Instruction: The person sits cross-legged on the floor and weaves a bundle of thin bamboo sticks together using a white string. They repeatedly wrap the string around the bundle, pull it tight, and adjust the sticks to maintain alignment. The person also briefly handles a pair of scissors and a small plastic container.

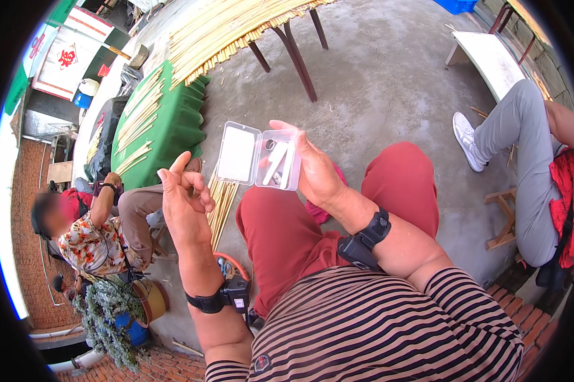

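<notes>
My right hand [320,173] grips the right side of a small clear plastic box [293,181], held above my knees. Its hinged lid [238,153] is swung up to the left, with a white panel showing on it. Inside lie white flat strips [276,163] and a small dark round piece [269,144]; their exact kind is hard to make out. Just left of the lid, apart from it, my left hand [186,197] is raised with the forefinger and thumb stretched and the other fingers partly curled. I see nothing in it.
Bamboo-like sticks cover a table [236,25] ahead and a green-draped table [162,121] to the left; a bundle of sticks [222,207] stands by my left knee. A person [99,223] sits at left, another [522,153] at right near a white low table [490,60]. A potted plant [112,312] is at lower left.
</notes>
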`<action>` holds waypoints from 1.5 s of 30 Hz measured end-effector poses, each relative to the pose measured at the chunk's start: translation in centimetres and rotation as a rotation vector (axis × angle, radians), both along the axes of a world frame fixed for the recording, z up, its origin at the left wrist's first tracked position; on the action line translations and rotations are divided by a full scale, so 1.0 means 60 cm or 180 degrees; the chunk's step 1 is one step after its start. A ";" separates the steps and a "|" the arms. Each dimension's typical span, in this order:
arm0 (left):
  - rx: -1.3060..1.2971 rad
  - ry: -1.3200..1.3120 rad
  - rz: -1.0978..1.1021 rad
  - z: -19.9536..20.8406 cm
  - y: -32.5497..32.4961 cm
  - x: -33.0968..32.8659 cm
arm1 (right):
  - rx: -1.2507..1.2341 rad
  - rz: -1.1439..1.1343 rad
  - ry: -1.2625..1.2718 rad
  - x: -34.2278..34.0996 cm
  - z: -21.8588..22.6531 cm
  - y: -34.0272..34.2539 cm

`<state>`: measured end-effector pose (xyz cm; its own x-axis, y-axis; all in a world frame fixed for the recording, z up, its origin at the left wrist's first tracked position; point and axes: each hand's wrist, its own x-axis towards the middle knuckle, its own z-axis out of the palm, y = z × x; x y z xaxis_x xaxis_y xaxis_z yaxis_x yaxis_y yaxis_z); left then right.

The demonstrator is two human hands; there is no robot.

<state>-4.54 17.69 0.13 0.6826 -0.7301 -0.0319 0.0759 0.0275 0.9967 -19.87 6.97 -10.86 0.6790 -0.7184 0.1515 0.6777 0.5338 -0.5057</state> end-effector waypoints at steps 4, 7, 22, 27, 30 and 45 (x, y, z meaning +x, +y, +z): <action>-0.0220 0.0643 -0.0907 0.042 -0.023 -0.061 | 0.0146 -0.0014 0.0163 -0.009 0.003 0.007; 0.0349 -0.0434 -0.1412 0.019 -0.039 -0.079 | 0.0053 0.0110 0.0107 -0.015 0.000 0.010; 0.0009 0.0116 -0.0301 -0.040 -0.002 -0.020 | -0.0021 -0.0014 -0.0144 -0.022 0.003 0.017; -0.0252 -0.1788 -0.1615 -0.055 0.021 -0.071 | -0.0078 -0.0004 -0.0008 -0.019 0.000 0.020; 0.0238 -0.4153 -0.1221 -0.064 0.026 -0.105 | -0.0103 -0.0027 -0.0043 -0.012 -0.002 0.020; 0.0374 -0.3583 0.0134 -0.095 0.085 0.008 | -0.0470 -0.0008 0.0975 -0.008 -0.001 0.028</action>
<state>-4.03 22.82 -5.55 0.3903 -0.7389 0.5493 -0.8647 -0.0894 0.4942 -20.32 8.64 -10.92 0.7074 -0.7055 0.0434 0.4835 0.4381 -0.7578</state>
